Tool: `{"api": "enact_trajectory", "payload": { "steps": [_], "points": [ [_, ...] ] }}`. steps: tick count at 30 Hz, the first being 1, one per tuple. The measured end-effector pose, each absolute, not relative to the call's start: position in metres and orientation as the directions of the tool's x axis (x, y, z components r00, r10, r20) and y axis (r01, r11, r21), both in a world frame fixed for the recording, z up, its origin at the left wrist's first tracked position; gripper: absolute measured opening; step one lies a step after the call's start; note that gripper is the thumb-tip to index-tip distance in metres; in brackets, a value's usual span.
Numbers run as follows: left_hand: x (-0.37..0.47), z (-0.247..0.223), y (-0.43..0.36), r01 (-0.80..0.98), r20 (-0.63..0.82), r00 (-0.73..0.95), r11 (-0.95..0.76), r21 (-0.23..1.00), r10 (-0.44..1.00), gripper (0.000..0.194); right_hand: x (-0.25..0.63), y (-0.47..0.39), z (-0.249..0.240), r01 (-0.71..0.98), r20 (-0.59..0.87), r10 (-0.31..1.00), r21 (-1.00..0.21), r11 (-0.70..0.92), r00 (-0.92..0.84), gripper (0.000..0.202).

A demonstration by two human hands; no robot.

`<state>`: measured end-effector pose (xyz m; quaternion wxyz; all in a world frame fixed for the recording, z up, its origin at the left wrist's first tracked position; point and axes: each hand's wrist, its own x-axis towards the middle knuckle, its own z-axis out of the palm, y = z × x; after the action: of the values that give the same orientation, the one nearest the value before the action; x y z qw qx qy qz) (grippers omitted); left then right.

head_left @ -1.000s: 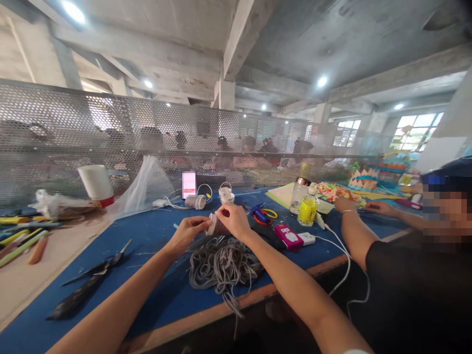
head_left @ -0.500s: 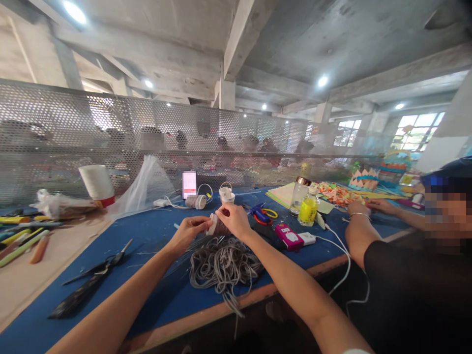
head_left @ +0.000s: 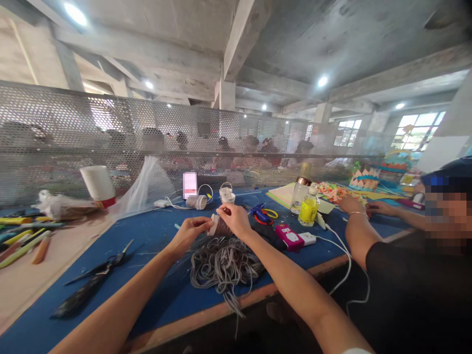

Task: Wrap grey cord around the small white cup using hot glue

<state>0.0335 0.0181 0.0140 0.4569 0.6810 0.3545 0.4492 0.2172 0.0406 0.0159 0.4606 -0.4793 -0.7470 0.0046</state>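
Note:
Between both hands lies a small white cup (head_left: 213, 225) on its side, its wall wrapped in grey-brown cord and its rim facing left. My left hand (head_left: 186, 237) pinches the rim from the left with thumb and fingers. From above and the right, my right hand (head_left: 237, 221) has its fingertips closed at the top of the same rim; it hides part of the wrapped wall. Just below the hands is a loose heap of grey cord (head_left: 223, 268), with ends hanging over the table's front edge. A second wrapped cup (head_left: 195, 202) lies behind, beside a small white basket with a handle (head_left: 227, 195).
Black-handled scissors (head_left: 96, 280) lie left on the blue tabletop (head_left: 155, 290). Blue-handled pliers (head_left: 261, 214), a magenta box (head_left: 289, 237), a glass jar (head_left: 299, 196) and a yellow bottle (head_left: 308, 210) stand right. A phone (head_left: 190, 185) leans behind. A co-worker's arm (head_left: 359, 236) reaches in at right.
The co-worker's nearer hand has shifted slightly left over the paper scraps. My two hands and the wrapped cup stay almost where they were.

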Motion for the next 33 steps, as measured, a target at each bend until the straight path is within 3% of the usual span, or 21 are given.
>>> {"api": "enact_trajectory", "payload": {
  "steps": [10,18,33],
  "points": [
    [0.030,0.008,0.027,-0.100,0.238,0.255,-0.220,0.970,0.937,0.028,0.226,0.039,0.024,0.590,0.740,0.672,-0.534,0.606,-0.021,0.039],
    [0.026,0.011,0.028,-0.239,0.213,0.176,-0.168,0.956,0.961,0.027,0.227,0.041,0.016,0.500,0.597,0.794,-0.655,0.566,-0.117,0.044],
    [0.021,0.007,0.039,-0.323,0.160,0.162,-0.101,0.941,0.974,0.025,0.225,0.037,0.015,0.422,0.730,0.652,-0.535,0.732,-0.206,0.038]
  ]
}}
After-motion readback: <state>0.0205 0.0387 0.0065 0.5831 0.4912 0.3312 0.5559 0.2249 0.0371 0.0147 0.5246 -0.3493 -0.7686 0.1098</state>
